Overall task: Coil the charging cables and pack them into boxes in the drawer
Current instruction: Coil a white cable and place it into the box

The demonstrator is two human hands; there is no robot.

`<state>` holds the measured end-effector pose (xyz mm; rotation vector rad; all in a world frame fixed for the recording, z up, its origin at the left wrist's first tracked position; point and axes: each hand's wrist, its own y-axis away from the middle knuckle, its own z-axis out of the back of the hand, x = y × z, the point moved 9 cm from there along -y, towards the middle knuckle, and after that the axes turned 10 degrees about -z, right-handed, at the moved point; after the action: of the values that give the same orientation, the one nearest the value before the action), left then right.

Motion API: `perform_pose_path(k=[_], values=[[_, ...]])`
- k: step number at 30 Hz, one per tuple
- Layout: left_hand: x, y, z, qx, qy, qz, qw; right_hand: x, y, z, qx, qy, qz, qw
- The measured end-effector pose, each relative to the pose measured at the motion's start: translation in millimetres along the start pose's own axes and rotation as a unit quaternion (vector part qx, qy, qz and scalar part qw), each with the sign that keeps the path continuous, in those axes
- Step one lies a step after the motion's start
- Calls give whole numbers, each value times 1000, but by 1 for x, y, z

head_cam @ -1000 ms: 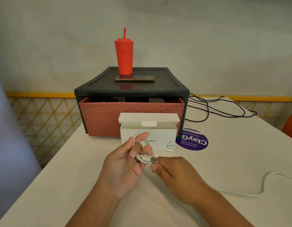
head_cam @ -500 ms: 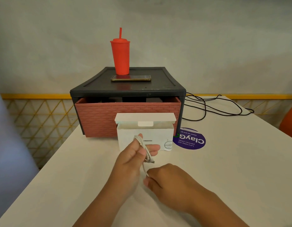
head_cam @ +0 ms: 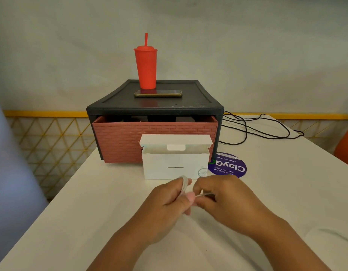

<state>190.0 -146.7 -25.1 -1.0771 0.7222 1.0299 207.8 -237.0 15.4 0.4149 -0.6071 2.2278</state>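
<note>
My left hand (head_cam: 165, 204), in front of the white box (head_cam: 175, 165) and a little to its left, grasps the coiled white cable (head_cam: 184, 184). The loops stand up between my thumb and fingers, just in front of the front wall of the box. My right hand (head_cam: 224, 200), in front of the right part of the box, pinches the loose end of the same cable, a short straight piece between both hands. The plug is hidden under my fingers.

I judge that the coiling step is nearly finished and only this tail is left to tuck in. The box stands with its lid flap up, close against the brick-red drawer (head_cam: 149, 137) behind it, which is pulled out a little. The next move calls for fixing the tail so the loops do not spring open, then lifting the bundle over the front wall of the box and lowering it inside.

Behind the box to the right, a black cable (head_cam: 257, 130) lies loose; I think it waits for its turn.
</note>
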Motion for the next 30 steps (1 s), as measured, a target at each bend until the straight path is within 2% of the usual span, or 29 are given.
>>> perform_pose_path(k=[4, 7, 10, 14, 18, 22, 24, 26, 30], values=[[6, -1, -8, 26, 20, 10, 999, -25, 0, 21, -81, -49, -31, 995], [5, 0, -6, -4, 120, 46, 992, -29, 0, 27, -127, -103, -23, 986], [2, 3, -2, -27, 246, 70, 966, -31, -2, 20, -135, -136, -33, 981], [3, 2, -2, -73, 389, 92, 914, -33, -4, -2, -90, -182, -62, 977], [8, 2, 3, -126, 508, 111, 845, -32, -6, -24, -28, -142, -86, 986], [1, 0, -2, -39, 621, 68, 780, -23, -8, -24, -17, -145, -78, 986], [2, -2, 5, -61, 617, 40, 783, -19, -6, -30, 10, -91, -71, 993], [5, -5, 18, -110, 588, 15, 801, -14, -3, -43, 58, -5, -63, 996], [7, -4, 30, -158, 484, -1, 861, -4, 0, -50, 81, 34, -47, 995]])
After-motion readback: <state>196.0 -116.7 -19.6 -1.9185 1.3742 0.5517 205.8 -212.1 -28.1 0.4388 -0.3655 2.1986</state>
